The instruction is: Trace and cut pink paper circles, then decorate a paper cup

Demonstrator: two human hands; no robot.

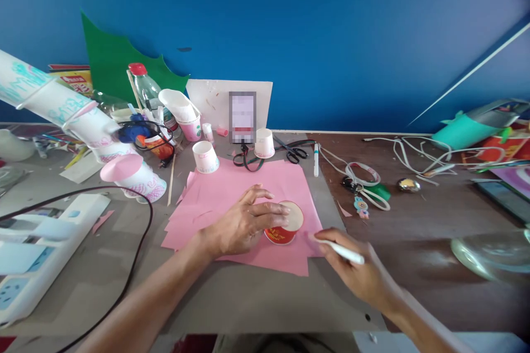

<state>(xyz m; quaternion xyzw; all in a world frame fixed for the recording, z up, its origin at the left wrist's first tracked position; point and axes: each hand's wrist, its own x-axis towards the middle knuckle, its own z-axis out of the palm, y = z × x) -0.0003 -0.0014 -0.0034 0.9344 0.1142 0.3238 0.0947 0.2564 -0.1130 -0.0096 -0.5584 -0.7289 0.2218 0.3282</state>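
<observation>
Several sheets of pink paper [248, 187] lie stacked at the middle of the table. On them stands a red paper cup [281, 236] with a pale round top. My left hand [248, 219] rests on the cup from the left, its fingers over the top and side. To the right of the cup, my right hand [351, 267] holds a white pen [345, 252] between thumb and fingers, with the tip end close to the paper's right edge. That tip is blurred. Behind the paper stand two white paper cups, one on the left [206, 157] and one farther back [264, 144].
Black scissors [293, 153] and a capped marker [316, 160] lie behind the paper. Joined decorated cups [70, 107] slant across the left, above a white power strip [83, 220]. On the right are cables [409, 160], a keychain figure [361, 207] and a glass container [488, 253].
</observation>
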